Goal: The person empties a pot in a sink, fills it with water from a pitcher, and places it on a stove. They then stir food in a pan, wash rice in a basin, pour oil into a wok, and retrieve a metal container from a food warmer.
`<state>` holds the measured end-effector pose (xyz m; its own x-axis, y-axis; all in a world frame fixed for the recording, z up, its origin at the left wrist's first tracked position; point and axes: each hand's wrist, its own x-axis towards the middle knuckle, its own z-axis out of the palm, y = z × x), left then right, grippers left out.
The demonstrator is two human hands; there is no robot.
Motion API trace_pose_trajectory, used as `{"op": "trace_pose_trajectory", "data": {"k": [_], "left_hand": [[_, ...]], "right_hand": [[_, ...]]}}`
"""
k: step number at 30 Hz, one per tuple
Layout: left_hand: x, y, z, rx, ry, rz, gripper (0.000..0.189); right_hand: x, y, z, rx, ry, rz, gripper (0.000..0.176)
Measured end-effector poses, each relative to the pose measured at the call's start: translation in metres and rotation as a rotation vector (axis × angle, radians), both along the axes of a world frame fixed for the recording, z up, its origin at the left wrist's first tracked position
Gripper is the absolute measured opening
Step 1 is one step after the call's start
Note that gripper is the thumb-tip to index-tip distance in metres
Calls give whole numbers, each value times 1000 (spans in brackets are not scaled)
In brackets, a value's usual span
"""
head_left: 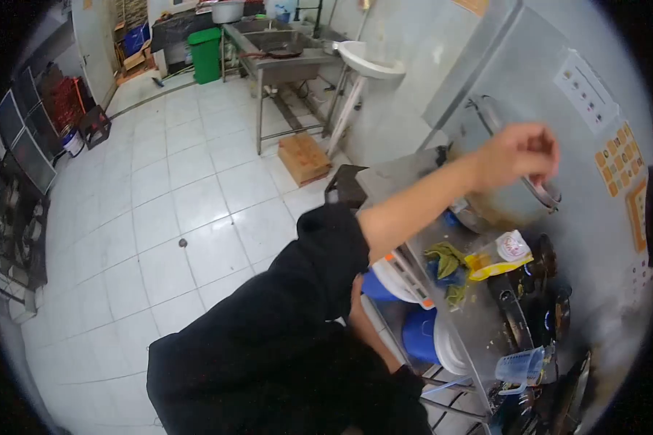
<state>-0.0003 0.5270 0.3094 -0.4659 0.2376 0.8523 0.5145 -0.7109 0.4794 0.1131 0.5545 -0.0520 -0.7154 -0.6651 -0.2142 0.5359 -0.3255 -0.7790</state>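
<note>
Left hand [524, 154] over large metal pot [506, 206]; contact unclear.

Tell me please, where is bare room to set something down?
Counter: a narrow strip along the front edge, between green cloth and blue jug, and a patch at the far end, beside the large pot. Floor: mostly bare tiles between green bin and black sleeve. Crowded: around the burners, with yellow packet and jug.

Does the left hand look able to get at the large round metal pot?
Probably yes: the left hand appears close to the large metal pot, with nothing visible between them blocking the way.
</note>
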Motion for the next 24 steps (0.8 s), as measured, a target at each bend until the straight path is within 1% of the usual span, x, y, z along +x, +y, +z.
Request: {"op": "trace_pose_trajectory", "data": {"k": [1,2,3,4,5,6,7,9,10,11,12,13,14,15,16,18,19,21,22,24], "left_hand": [[-16,-22,9,-24,30,134,10],[-32,-66,13,-58,67,274,10],[-40,-97,14,-98,70,344,11],[-48,-131,12,-138,77,414,11],[-53,-167,9,-176,85,487,12],[-56,-204,2,-136,94,457,12],[-56,-245,-7,-101,109,431,12],[-41,-336,-30,-92,-100,510,12],[-51,-385,-52,-48,-138,553,12],[-60,-439,-77,-17,-185,501,13],[-69,-491,-103,44,-315,639,12],[-77,-536,-132,219,-389,616,11],[-80,-580,-147,383,-455,603,10],[-74,-615,-147,511,-454,550,10],[-70,-649,-134,632,-426,490,11],[-61,-716,-83,559,-114,364,12],[-59,-756,-62,493,11,357,11],[-46,-800,-12,395,127,494,12],[-48,-827,3,319,203,560,13],[-60,-884,9,104,227,754,11]], "right_hand": [[0,-26,21,-3,-10,19,66],[-5,-55,47,25,79,89,66],[-4,-89,93,51,171,155,67],[-11,-110,116,79,271,221,67],[-20,-141,112,-29,260,218,70],[-30,-171,108,-138,245,221,73],[-50,-210,88,-345,252,203,74],[-77,-286,76,-501,365,242,69],[-91,-324,70,-582,416,264,66],[-104,-363,45,-179,544,332,55],[-103,-394,45,-122,525,557,51],[-93,-424,36,-28,522,663,46],[-83,-451,40,122,607,807,43],[-75,-477,53,266,700,947,41],[-77,-506,63,412,822,1073,38],[-64,-548,40,-21,781,650,30],[-83,-582,38,-31,785,800,28],[-107,-625,80,-110,942,933,20],[-121,-651,92,-152,1024,999,16],[-134,-713,66,-614,1176,992,10]]}}
